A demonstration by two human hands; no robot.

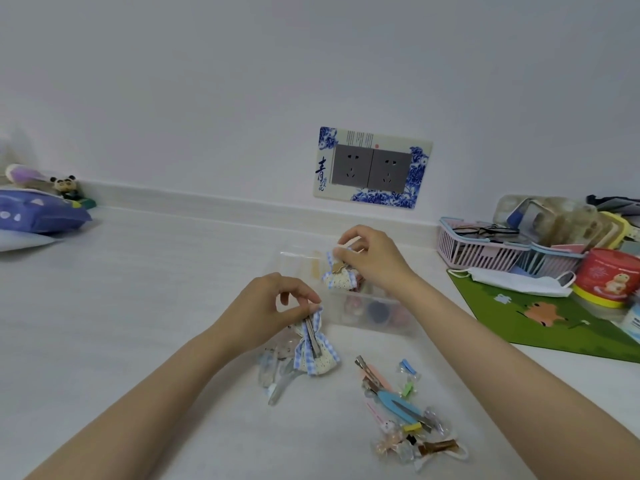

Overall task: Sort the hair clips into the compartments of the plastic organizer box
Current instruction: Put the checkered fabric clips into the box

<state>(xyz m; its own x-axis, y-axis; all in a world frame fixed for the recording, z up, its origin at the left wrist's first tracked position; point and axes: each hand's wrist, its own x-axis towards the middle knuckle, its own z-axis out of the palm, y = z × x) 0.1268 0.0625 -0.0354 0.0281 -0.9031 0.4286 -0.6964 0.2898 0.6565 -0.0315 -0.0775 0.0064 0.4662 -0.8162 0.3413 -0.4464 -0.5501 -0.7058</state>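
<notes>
Blue-gingham bow hair clips, one pinched in each hand's grip: right hand (372,259) over the clear plastic organizer box (377,315) for dropping, left hand (268,308) waiting nearer.

Your lighting's pretty kind here: bright, even and soft, a bit cool, with no glare off the white table (138,306). Shadows are faint, just soft smudges under your forearms and the clip pile (405,410). The wide lens bends the table's far edge, and your arms stretch toward the near corners. Everything's a little soft, and the clear organizer box (367,306) nearly melts into the table.
</notes>
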